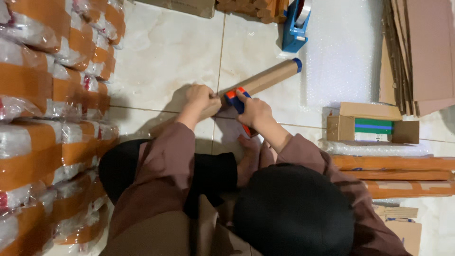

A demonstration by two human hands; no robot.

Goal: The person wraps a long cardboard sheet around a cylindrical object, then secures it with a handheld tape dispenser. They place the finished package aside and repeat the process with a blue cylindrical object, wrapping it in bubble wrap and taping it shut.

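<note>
A long brown cardboard tube with a blue end cap lies slanted on the pale tiled floor. My left hand is closed around its near end. My right hand grips an orange and blue hand tape dispenser and presses it against the tube, close beside my left hand. Both arms are in brownish-mauve sleeves. A black head covering fills the bottom of the view, and a bare foot shows below the hands.
Stacks of plastic-wrapped parcels banded with orange tape line the left. A blue tape dispenser and bubble wrap lie at the back. On the right are flat cardboard sheets, an open small box and long taped packages.
</note>
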